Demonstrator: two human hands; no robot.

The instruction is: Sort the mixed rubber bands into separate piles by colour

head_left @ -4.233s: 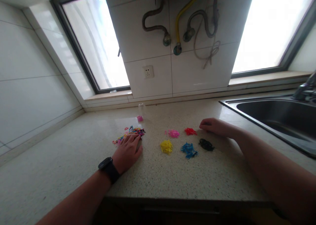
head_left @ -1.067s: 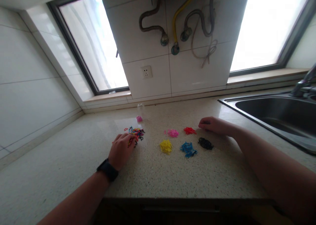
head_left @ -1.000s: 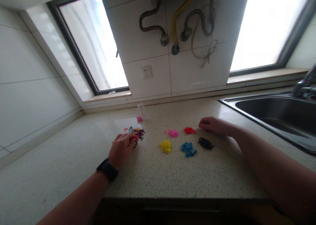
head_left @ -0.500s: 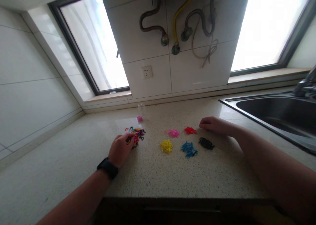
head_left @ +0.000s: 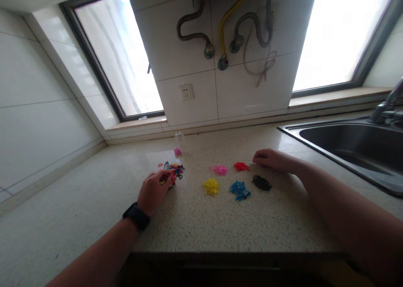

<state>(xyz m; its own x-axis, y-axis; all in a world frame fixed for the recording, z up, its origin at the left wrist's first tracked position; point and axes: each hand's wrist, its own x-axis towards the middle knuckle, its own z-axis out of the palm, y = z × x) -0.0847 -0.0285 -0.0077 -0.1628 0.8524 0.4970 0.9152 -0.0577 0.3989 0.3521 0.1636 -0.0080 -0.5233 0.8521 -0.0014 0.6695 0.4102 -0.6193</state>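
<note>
My left hand [head_left: 154, 190] rests at the near left side of a mixed heap of small coloured rubber bands [head_left: 175, 168]. Its thumb and index finger are pinched together among the bands, and the fingertips partly hide them. To the right lie sorted piles: pink bands [head_left: 220, 170], red bands [head_left: 242, 166], yellow bands [head_left: 211, 186], blue bands [head_left: 239, 190] and black bands [head_left: 261, 182]. Beside the red pile, my right hand [head_left: 267, 158] lies on the counter with its fingers curled together; nothing shows in them.
Behind the mixed heap stand a clear container [head_left: 179, 140] and a small pink object [head_left: 177, 152]. A metal sink [head_left: 333, 142] with a faucet [head_left: 385, 106] is set into the speckled counter [head_left: 195, 228] at right. Tiled wall and two windows border the back.
The view has shifted very slightly. Both hands keep almost the same places, the left at the mixed heap and the right beside the red pile.
</note>
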